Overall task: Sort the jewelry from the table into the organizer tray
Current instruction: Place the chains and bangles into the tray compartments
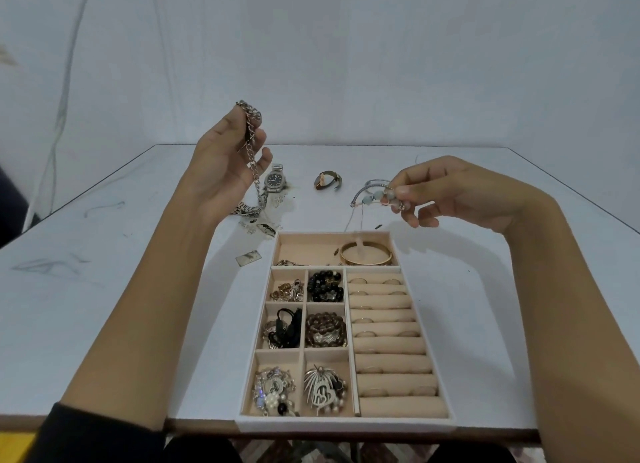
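Well, tray (346,424) mostly filled, but the left hand (225,164) grips a chain (255,171) up high, the right hand (446,192) pinches a bracelet (381,195) above the tray's far end, and two watches (275,182) wait on the bench (104,289).

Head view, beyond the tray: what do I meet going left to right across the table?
In order: left hand gripping a silver chain → silver watch → dark-strap watch → beaded bracelet → right hand pinching it.
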